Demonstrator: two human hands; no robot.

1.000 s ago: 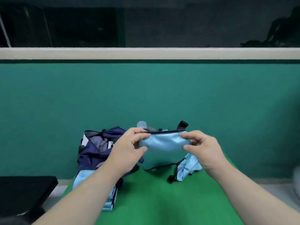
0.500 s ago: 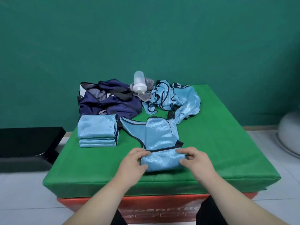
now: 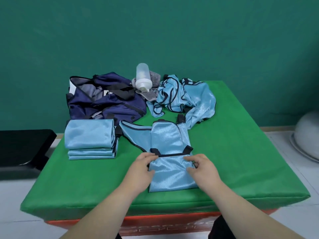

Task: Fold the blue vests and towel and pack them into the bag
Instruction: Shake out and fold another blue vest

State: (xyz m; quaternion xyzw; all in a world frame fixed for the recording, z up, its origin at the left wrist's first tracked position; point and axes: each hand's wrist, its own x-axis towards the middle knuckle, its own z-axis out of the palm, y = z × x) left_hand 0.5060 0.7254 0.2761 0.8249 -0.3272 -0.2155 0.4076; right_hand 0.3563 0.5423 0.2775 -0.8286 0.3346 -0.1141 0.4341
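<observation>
Since the vest [image 3: 168, 138] lies long-ways on the table [image 3: 241, 152], from the near side straight out to the far side, I think the next fold has to go forward, away from the person. Its near end is folded over, and both hands are on that fold. The left hand [image 3: 144, 167] pinches the left corner of the top edge. The right hand [image 3: 202, 168] pinches the right corner. Both hands are just as near. The folded vests [image 3: 89, 137] sit just to the left, and the bag [image 3: 103, 100] lies behind them, closer to the left hand.
</observation>
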